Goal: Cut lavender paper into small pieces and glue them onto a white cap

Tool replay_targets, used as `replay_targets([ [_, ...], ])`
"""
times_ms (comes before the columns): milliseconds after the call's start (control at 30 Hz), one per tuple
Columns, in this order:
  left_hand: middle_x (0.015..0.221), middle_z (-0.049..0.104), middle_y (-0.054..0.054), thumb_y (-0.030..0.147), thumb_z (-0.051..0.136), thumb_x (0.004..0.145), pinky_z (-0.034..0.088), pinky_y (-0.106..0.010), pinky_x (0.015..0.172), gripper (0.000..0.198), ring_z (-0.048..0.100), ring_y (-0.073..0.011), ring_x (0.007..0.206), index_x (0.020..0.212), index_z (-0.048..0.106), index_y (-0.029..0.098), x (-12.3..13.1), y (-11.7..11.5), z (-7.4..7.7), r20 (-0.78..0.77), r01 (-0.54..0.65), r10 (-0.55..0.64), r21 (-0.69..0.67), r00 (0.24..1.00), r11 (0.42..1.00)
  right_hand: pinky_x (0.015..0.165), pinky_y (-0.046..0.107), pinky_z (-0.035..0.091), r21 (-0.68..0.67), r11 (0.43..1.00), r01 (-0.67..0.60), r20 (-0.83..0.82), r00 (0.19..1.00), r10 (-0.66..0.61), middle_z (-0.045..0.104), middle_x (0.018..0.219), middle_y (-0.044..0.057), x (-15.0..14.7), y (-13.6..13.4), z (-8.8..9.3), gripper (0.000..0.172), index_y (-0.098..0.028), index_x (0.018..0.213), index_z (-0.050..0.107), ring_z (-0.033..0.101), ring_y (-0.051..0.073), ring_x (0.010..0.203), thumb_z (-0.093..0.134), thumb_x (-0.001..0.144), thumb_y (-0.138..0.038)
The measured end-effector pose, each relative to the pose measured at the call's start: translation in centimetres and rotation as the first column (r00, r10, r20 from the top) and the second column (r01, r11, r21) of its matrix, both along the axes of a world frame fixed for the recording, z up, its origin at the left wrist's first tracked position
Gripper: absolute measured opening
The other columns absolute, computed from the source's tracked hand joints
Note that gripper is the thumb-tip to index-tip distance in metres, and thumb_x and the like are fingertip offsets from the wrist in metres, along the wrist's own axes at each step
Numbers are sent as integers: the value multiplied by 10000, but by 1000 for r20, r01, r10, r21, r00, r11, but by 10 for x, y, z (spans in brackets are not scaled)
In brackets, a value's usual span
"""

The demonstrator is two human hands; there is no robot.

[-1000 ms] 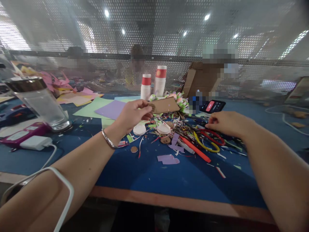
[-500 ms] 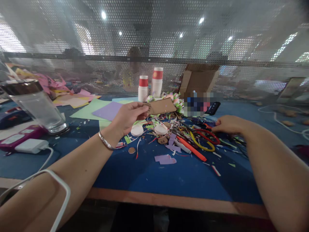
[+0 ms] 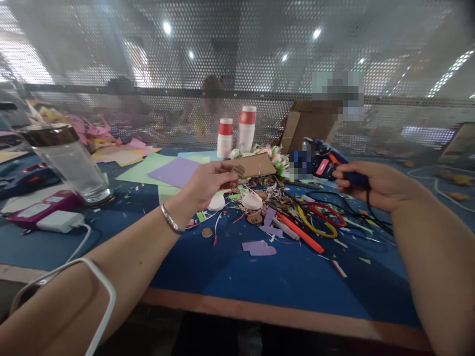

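Note:
My left hand (image 3: 213, 185), a silver bangle on its wrist, is closed in a pinch on a small round cardboard disc (image 3: 238, 171). Just behind the disc is a rectangular cardboard piece (image 3: 260, 165); whether the fingers touch it I cannot tell. My right hand (image 3: 374, 183) is wrapped round the handle of a dark blue glue gun (image 3: 354, 177) with an orange part, raised above the table and trailing a black cord (image 3: 371, 210). Below lie red-handled and yellow-handled scissors (image 3: 321, 222), an orange pen (image 3: 302, 233), white paper discs (image 3: 252, 200) and paper scraps.
Two stacks of paper cups (image 3: 247, 129) stand at the back, left of a cardboard box (image 3: 309, 123). Green and purple sheets (image 3: 174, 171) lie to the left. Further left are a lidded glass (image 3: 72, 165) and a purple power strip (image 3: 44, 208). A white cable crosses my left forearm.
My right hand has lifted the glue gun up from the pile, its cord trailing. The left hand keeps its pinch on the disc. The view has shifted slightly.

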State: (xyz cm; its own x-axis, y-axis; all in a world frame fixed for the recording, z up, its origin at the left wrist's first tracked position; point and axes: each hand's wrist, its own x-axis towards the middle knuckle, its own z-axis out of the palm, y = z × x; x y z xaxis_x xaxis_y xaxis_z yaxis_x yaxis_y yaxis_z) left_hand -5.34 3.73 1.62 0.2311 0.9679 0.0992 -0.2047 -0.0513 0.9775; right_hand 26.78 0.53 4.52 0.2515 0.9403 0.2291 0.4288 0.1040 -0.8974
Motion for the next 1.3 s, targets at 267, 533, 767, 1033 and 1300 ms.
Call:
replay_targets([
  [267,669,658,15,25,682,795,529,-267,706,177,651,-90,624,793,553,146,0,-1,-1,18,-15,15,20,1000,1000,511,166,449,22,989,-149,-509,850,139,436,699,-33,-19,-5,4,183,-184,775,573,443,75,600,754,752,-179],
  [533,710,672,0,-2,701,759,539,-243,664,171,657,-89,631,848,627,124,3,0,-4,-74,-83,90,90,993,992,496,197,414,62,928,-368,-520,781,345,483,614,-21,-48,-10,-10,245,-160,672,564,459,73,547,787,757,-216],
  [767,712,660,9,69,624,844,542,-250,631,103,684,-104,623,814,578,156,3,-4,-1,-80,-59,69,111,994,992,416,232,296,63,911,-409,-374,836,401,541,539,-2,-70,-19,-15,277,-199,657,547,468,98,502,737,824,-312],
  [1033,718,706,-17,128,708,800,563,-269,704,79,699,-117,665,806,629,130,20,-24,-6,-108,145,-137,69,985,987,506,216,427,115,926,-359,-238,895,377,606,588,-12,-96,-19,-27,341,-184,637,604,525,87,535,840,727,-414],
  [1300,785,714,-28,135,756,759,562,-326,799,130,708,-142,748,839,654,130,29,-37,-9,-63,201,-199,24,978,979,494,234,432,155,919,-362,-215,896,389,625,576,-35,-100,-19,-37,241,-193,786,653,544,102,505,822,776,-364],
])
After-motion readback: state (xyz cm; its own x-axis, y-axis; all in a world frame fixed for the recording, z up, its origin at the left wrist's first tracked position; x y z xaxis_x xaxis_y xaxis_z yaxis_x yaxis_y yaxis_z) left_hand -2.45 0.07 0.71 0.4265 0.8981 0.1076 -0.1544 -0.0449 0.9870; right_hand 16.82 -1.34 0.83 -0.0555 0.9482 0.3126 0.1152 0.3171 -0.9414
